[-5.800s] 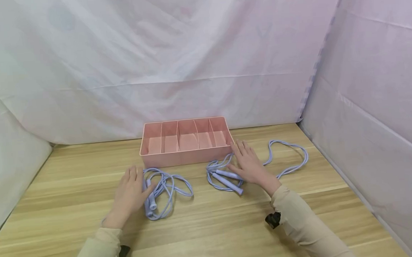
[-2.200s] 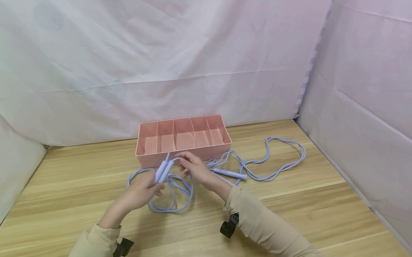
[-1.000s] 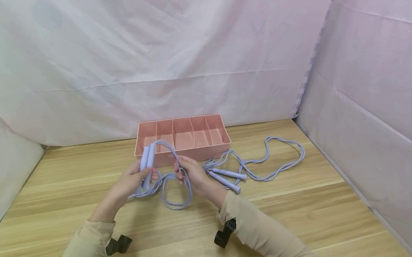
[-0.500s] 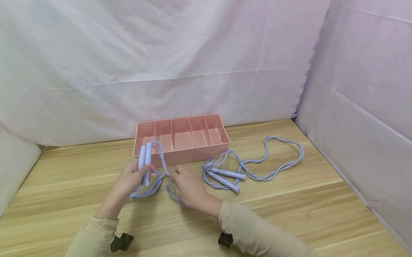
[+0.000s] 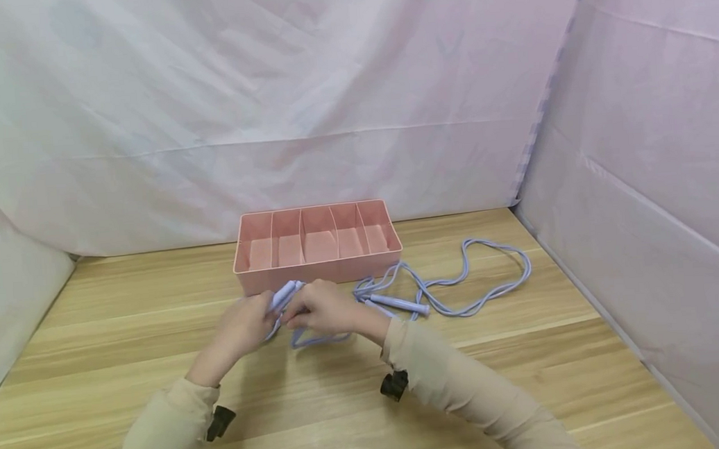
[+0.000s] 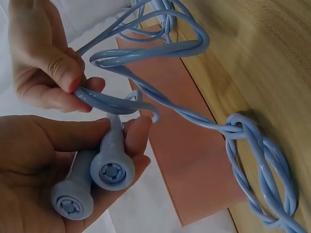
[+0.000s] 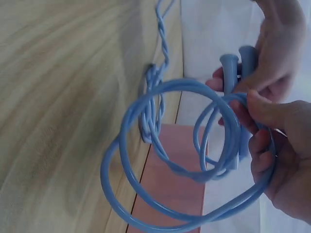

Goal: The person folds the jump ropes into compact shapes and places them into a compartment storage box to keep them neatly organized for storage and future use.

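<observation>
So, near the five-compartment organizer (image 5: pixel 338 271), our left hand (image 5: pixel 244 324) gripped jump-rope handles (image 5: pixel 282 297) slanting toward the far edge of the table (image 5: pixel 323 415); our right hand (image 5: pixel 326 307) pinched cord (image 6: pixel 104 103).

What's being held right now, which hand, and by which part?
A blue jump rope: the left hand grips its two handles side by side; the right hand pinches its looped cord.
</observation>
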A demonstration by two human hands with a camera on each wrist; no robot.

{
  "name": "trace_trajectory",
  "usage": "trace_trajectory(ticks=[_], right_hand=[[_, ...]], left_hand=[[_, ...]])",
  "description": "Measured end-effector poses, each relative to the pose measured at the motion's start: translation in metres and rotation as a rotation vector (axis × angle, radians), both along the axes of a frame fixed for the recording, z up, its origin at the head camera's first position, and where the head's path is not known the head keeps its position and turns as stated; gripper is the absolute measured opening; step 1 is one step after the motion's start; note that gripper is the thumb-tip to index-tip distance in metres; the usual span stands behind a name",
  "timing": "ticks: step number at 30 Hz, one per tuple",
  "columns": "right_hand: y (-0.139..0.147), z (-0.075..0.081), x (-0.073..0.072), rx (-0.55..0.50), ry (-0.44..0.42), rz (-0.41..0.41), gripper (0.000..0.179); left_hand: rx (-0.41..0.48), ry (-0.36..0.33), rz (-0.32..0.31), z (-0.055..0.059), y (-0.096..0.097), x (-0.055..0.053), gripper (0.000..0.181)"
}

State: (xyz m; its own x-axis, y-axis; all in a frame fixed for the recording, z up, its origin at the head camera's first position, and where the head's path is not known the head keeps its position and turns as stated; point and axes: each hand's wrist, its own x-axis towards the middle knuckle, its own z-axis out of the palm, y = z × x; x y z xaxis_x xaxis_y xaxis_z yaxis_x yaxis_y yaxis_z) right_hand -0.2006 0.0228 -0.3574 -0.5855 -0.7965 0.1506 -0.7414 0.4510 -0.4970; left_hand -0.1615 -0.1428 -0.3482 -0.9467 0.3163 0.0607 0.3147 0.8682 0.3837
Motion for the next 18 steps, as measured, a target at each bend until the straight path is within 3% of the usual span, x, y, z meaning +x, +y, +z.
trace_trajectory(ticks=[7,10,18], right_hand=[[0.006,0.003,-0.015,-0.147,-0.272,0.018,0.009],[0.009,0.004,-0.019,-0.207,-0.357,0.027,0.01],[0.012,0.008,-0.027,-0.247,-0.44,0.036,0.011]], left_hand=[[-0.034,0.183,-0.05,-0.001,0.001,0.006,0.014],[-0.032,0.219,-0.083,-0.002,-0.001,0.006,0.015],[-0.044,0.257,-0.157,-0.002,-0.004,0.003,0.013]])
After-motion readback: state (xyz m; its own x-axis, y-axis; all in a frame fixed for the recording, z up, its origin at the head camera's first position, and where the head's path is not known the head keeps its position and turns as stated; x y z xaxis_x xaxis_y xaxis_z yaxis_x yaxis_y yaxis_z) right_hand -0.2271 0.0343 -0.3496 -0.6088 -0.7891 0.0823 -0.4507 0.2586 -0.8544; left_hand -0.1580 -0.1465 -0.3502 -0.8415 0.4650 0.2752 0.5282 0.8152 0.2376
